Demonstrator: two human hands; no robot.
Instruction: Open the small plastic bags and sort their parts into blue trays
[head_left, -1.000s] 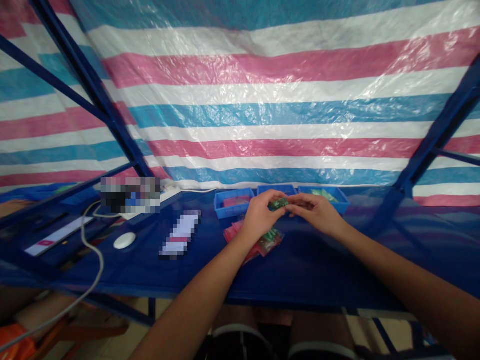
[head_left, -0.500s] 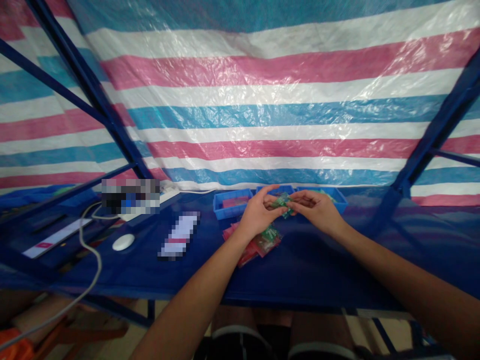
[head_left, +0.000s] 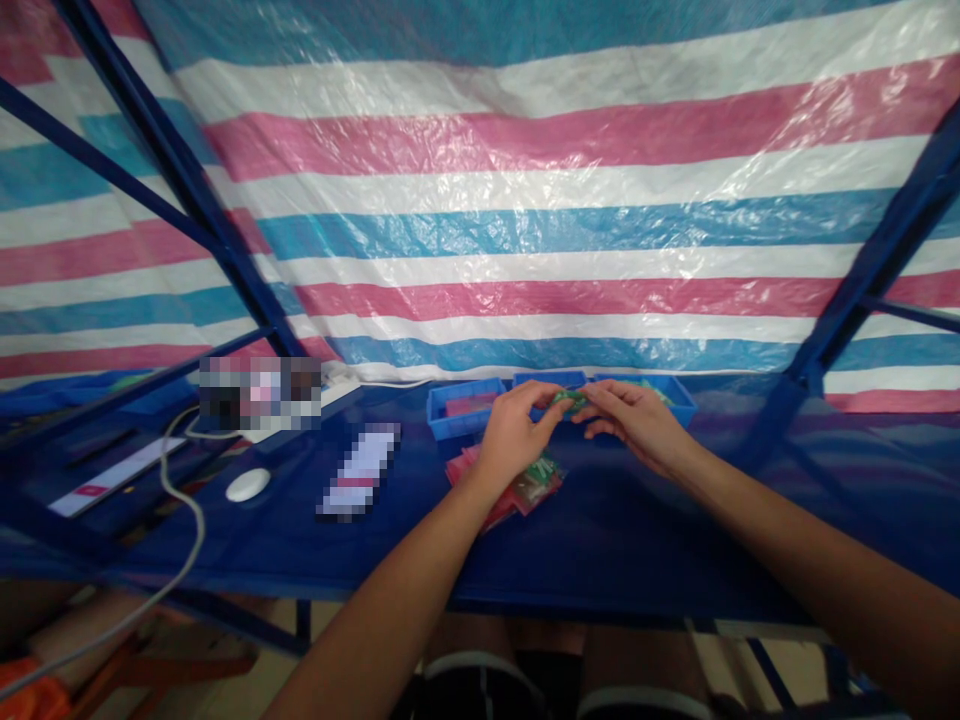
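I see the left hand (head_left: 516, 432) and right hand (head_left: 637, 422) both pinching a small green packet (head_left: 570, 400), just below and right of frame centre; loosened fingertips could drop it among the piled packets (head_left: 537, 482) below.

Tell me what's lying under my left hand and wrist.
Red packets show on both sides, lying on the blue table, with something green at the right. Your left hand and forearm cover the pile's middle, so what's there can't be seen.
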